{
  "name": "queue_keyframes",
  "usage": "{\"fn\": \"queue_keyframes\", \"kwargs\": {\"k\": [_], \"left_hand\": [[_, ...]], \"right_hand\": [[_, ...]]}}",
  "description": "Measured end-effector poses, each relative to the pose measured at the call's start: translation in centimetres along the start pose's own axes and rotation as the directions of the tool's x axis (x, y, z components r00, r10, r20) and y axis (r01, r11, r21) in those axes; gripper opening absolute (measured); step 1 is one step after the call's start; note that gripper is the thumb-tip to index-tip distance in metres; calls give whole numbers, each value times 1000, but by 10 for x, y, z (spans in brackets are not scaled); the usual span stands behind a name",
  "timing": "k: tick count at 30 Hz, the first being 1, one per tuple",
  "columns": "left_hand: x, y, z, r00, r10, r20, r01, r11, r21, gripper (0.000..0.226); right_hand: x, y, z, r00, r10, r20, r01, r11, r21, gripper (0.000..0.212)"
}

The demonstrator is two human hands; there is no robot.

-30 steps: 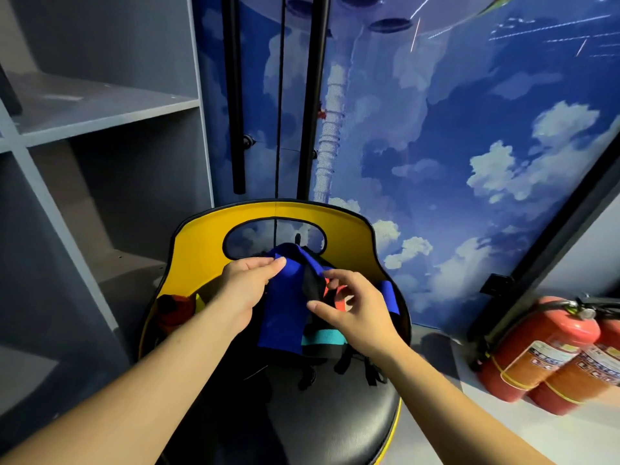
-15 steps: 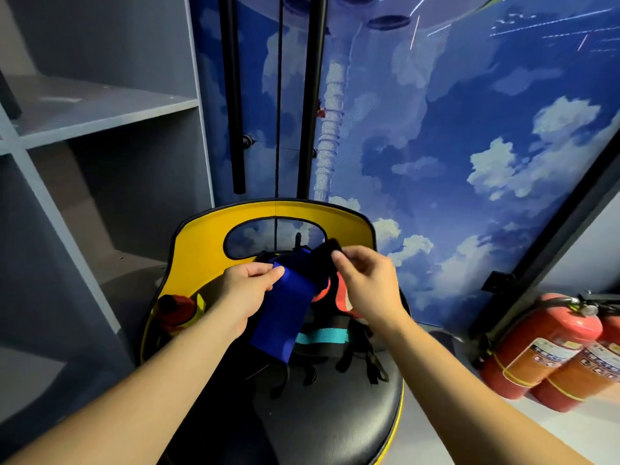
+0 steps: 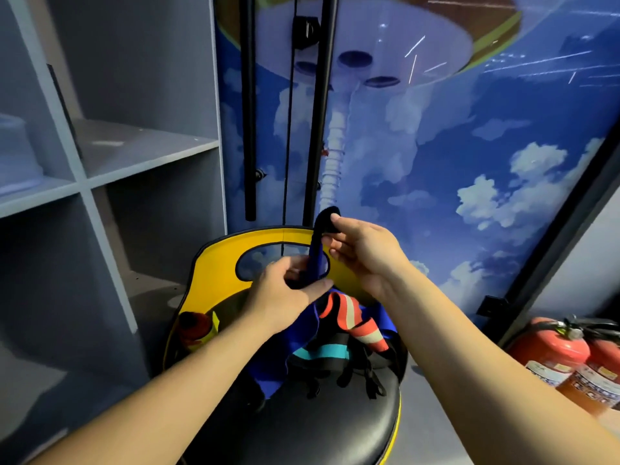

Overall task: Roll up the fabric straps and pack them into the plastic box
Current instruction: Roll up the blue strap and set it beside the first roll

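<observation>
Nearest me is the black stool seat (image 3: 302, 427), with the heap of straps lying on it against the yellow backrest (image 3: 221, 253): a black strap with a teal band (image 3: 318, 352), an orange and white striped strap (image 3: 362, 327), and thin black webbing tails trailing over the seat. Above the heap my left hand (image 3: 285, 297) pinches the blue strap (image 3: 317, 260) low down, thumb against fingers, while my right hand (image 3: 362, 253) pinches its black end (image 3: 327, 218) higher up, so the strap stands stretched between them. Its lower length hangs down into the heap.

It looks light, soft and limp, so I judge it will sag and unroll unless kept taut. The black end seems stiffer and a good core to start the roll on; the left hand should feed it under tension. I cannot see the plastic box from here. Beyond are the grey shelving (image 3: 134, 152) and two fire extinguishers (image 3: 570, 357).
</observation>
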State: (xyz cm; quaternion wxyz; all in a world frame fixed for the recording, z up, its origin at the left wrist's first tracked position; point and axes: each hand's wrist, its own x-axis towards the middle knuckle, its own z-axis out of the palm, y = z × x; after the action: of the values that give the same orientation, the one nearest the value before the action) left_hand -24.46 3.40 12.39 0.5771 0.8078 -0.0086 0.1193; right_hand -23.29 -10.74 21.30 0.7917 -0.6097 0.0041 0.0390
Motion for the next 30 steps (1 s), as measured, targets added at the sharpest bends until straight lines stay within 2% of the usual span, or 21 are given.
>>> {"fn": "queue_keyframes", "kwargs": {"k": [2,5,8,11,14,18,22,24,27,30], "left_hand": [[-7,18,-2,995,66,-68,-65,998,17,38],[-16,41,-16,980,95,-174,-91,995,33,18],[-20,64,-34,993,13,-119,-28,992,-126,14],[-24,92,-55,999,23,-27,-28,980,-197,10],[-34,121,-75,997,47,60,-33,975,-219,14],[-47,147,-91,994,38,101,0,936,-351,12],[-55,157,-101,965,23,261,113,861,-495,19],[-57,159,-101,955,20,297,150,829,-539,31],[-56,159,-97,962,23,273,142,809,-571,21],[-48,146,-90,970,18,242,122,826,-550,26]], "right_hand": [[-11,-9,10,1000,28,2,-28,1000,11,11],[-31,-31,19,1000,-23,12,23,1000,19,10],[-47,-53,16,980,-196,41,199,975,-95,12],[-56,-62,9,943,-332,23,320,885,-340,12],[-70,-63,4,950,-302,85,305,825,-476,22],[-93,-72,-1,948,-233,219,306,861,-407,24],[-112,-82,-3,924,-203,324,293,921,-258,19],[-117,-84,-3,915,-214,342,288,940,-181,19],[-115,-82,-2,915,-232,330,282,953,-112,19],[-104,-70,-3,924,-228,307,278,952,-129,18]]}}
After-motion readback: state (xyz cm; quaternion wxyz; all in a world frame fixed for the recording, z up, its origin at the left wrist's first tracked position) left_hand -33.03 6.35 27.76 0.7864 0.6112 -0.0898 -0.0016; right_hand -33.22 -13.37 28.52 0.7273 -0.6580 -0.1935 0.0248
